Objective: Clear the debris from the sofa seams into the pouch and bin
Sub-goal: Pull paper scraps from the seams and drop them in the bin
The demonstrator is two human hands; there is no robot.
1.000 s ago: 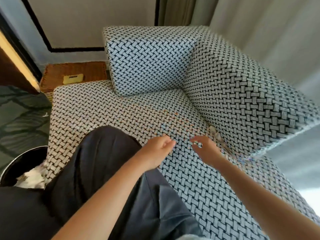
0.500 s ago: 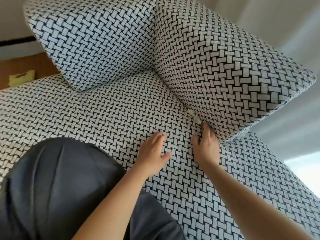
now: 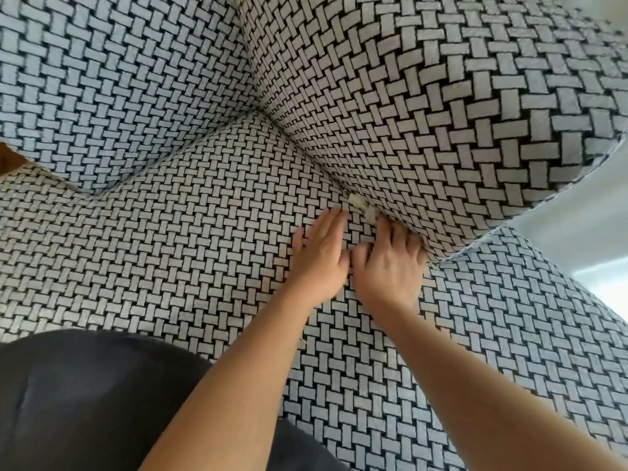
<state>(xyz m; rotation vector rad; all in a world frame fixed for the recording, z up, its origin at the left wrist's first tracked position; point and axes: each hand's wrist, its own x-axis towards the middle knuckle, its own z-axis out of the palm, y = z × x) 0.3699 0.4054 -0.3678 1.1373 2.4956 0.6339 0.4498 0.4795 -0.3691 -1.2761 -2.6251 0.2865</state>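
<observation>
The basket-weave sofa seat [image 3: 170, 253] bears a left cushion [image 3: 119, 83], a right cushion [image 3: 424, 96], and pale debris [image 3: 361, 208] at the latter's seam.

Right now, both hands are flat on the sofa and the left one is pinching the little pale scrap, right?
Not quite. The head view shows the left hand and the right hand flat on the sofa seat, but neither pinches the pale scrap. It lies in the seam between seat and cushion, just past their fingertips.
</observation>
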